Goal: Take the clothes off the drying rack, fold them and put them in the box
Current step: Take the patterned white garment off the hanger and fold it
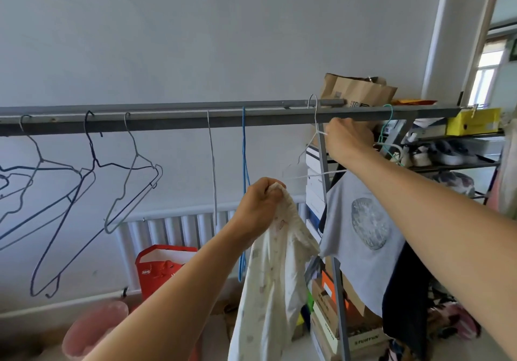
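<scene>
Gripping a cream garment [275, 274] bunched in the left hand [258, 205]; right hand [348, 139] pinches white hanger [314, 137] neck, just above.

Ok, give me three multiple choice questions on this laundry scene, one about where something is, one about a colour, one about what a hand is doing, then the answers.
1. Where does the red bag stand?
A. On the rail
B. On the floor by the radiator
C. On the shoe shelf

2. What colour is the T-shirt with the round print?
A. Grey
B. Red
C. Yellow

3. What is the right hand doing?
A. Hanging open at the side
B. Holding the red bag
C. Gripping the white hanger on the rail

Answers:
1 B: it sits low, in front of the radiator.
2 A: the cloth is light grey.
3 C: its fingers close on the white hanger, hooked over the rail, while the left hand holds the cream garment.
</scene>
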